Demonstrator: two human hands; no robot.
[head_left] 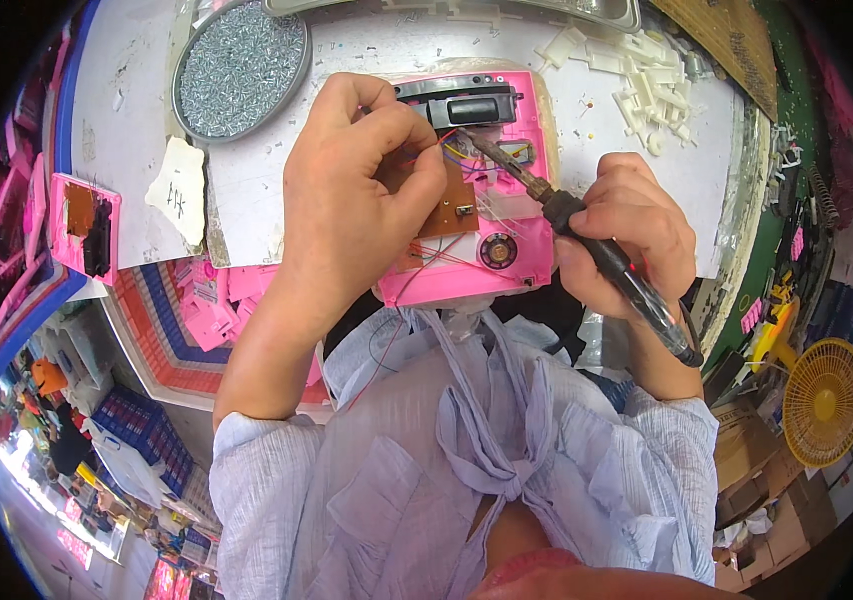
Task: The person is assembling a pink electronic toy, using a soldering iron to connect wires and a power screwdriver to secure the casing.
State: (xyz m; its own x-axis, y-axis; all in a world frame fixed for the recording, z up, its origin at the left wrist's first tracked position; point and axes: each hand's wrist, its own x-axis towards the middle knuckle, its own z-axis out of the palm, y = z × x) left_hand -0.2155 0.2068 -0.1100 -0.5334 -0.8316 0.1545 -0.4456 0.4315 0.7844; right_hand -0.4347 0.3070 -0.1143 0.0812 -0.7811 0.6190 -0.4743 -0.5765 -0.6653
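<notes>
A pink plastic housing [539, 250] lies on the white table in front of me, its inside facing up. It holds a brown circuit board [447, 218], a small round speaker [497, 251], a black plastic part [472, 109] along the far side, and several thin coloured wires. My right hand [632, 235] is closed round the black handle of a soldering iron [612, 262]; the tip reaches in among the wires near the middle of the housing. Over the housing's left side, my left hand [367, 190] pinches a thin red wire [448, 136] close to the iron's tip.
A round tray of small screws [243, 70] stands at the far left, with a torn white card [179, 190] nearer me. White plastic pieces [647, 85] are heaped far right. Left below is a crate [162, 335] of pink parts; a yellow fan [825, 402] stands right.
</notes>
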